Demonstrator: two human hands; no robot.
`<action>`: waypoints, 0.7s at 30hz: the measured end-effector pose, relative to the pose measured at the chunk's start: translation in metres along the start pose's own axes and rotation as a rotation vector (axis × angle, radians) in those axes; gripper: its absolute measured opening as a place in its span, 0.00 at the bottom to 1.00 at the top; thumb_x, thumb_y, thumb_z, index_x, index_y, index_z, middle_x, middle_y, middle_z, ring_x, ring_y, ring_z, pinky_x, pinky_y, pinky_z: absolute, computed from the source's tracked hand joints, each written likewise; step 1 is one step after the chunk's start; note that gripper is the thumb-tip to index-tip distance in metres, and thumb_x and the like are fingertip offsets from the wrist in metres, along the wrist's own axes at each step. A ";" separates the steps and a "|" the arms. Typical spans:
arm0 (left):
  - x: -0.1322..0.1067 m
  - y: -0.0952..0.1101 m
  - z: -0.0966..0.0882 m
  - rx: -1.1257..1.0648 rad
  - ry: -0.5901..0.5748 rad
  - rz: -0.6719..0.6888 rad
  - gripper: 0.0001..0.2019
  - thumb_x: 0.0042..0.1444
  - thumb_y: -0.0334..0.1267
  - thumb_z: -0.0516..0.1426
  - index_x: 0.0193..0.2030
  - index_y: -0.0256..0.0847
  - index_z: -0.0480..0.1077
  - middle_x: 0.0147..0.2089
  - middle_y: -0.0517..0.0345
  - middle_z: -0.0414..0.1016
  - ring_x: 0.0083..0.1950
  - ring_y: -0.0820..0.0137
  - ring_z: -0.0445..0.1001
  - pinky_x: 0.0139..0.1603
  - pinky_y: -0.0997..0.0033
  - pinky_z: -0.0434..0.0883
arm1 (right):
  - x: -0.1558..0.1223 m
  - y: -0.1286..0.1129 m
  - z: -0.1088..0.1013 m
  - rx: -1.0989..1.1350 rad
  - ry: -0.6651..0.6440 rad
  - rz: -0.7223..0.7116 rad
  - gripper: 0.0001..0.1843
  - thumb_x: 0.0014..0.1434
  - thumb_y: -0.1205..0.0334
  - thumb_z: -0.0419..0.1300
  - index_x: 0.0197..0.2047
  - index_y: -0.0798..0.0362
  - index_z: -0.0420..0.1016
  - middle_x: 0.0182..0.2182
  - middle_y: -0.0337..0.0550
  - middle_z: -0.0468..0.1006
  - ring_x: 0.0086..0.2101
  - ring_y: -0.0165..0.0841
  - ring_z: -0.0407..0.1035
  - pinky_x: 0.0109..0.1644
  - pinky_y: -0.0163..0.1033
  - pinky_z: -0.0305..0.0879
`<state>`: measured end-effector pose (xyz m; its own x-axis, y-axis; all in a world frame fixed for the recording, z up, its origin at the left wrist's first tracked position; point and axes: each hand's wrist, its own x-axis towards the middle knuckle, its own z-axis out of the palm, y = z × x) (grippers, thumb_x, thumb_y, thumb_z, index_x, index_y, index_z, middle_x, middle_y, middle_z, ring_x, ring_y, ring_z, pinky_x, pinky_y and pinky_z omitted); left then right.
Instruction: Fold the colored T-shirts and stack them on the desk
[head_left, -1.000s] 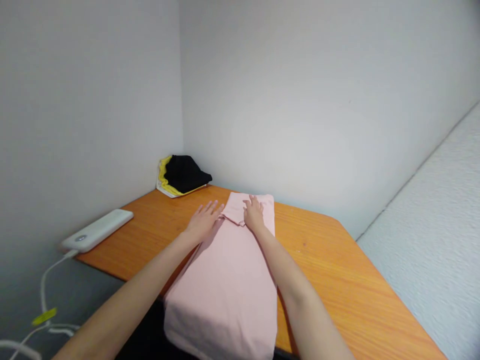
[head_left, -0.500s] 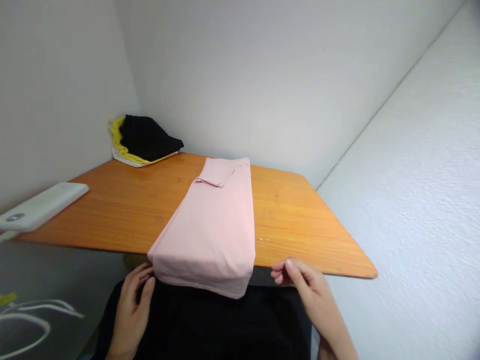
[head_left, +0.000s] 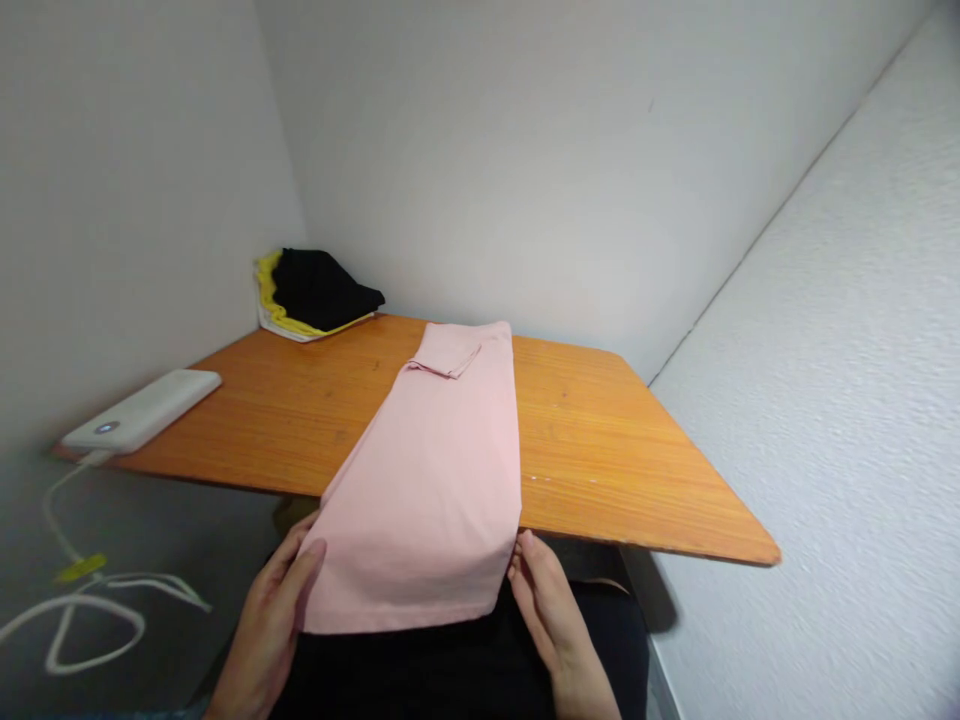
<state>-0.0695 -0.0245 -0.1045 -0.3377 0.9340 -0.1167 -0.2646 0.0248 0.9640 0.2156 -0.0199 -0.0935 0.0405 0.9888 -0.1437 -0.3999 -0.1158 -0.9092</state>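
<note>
A long, folded pink shirt lies across the table, what looks like a sleeve folded over near its far end. Its near end hangs past the table's front edge, above my dark-clothed lap. My left hand pinches the hanging part at its left side, thumb on top and fingers partly hidden beneath the cloth. At the opposite side, my right hand is closed at the cloth's right edge; some fingertips are hidden behind the fabric.
The wooden table stands against pale walls. Stacked black, yellow and white clothes sit in its far left corner. A white power bank rests at the left edge, with a white cable dangling from it.
My right hand has moved left to the shirt's edge, and my left hand has taken hold of its left side. The near end is now spread flatter and drawn towards me. The view has shifted slightly.
</note>
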 end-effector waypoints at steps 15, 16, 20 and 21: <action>-0.014 -0.016 -0.019 0.240 -0.092 -0.001 0.17 0.49 0.53 0.64 0.34 0.42 0.68 0.30 0.64 0.70 0.34 0.69 0.70 0.34 0.79 0.69 | -0.014 0.032 -0.002 -0.469 0.370 -0.393 0.25 0.61 0.42 0.56 0.24 0.50 0.56 0.20 0.31 0.55 0.22 0.27 0.54 0.27 0.30 0.55; -0.017 -0.018 -0.019 0.236 -0.089 -0.013 0.18 0.49 0.53 0.64 0.35 0.42 0.68 0.30 0.64 0.70 0.33 0.69 0.70 0.33 0.78 0.70 | -0.015 0.033 -0.003 -0.474 0.359 -0.383 0.25 0.61 0.41 0.55 0.24 0.50 0.57 0.20 0.31 0.57 0.23 0.27 0.56 0.27 0.30 0.56; -0.023 -0.029 -0.017 0.161 -0.032 -0.093 0.22 0.47 0.57 0.64 0.40 0.44 0.69 0.29 0.63 0.73 0.31 0.66 0.73 0.32 0.72 0.73 | -0.024 0.047 -0.005 -0.470 0.165 -0.225 0.27 0.54 0.34 0.59 0.33 0.52 0.71 0.25 0.40 0.73 0.28 0.33 0.68 0.35 0.35 0.67; -0.022 -0.032 -0.019 0.160 -0.030 -0.107 0.23 0.45 0.57 0.64 0.41 0.45 0.70 0.29 0.62 0.74 0.31 0.65 0.74 0.33 0.70 0.74 | -0.028 0.051 -0.006 -0.483 0.119 -0.189 0.30 0.50 0.32 0.61 0.36 0.53 0.74 0.26 0.42 0.75 0.29 0.35 0.69 0.37 0.37 0.69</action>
<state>-0.0705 -0.0523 -0.1372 -0.2874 0.9333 -0.2153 -0.1491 0.1785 0.9726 0.1998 -0.0537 -0.1381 0.1864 0.9822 0.0220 0.0901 0.0052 -0.9959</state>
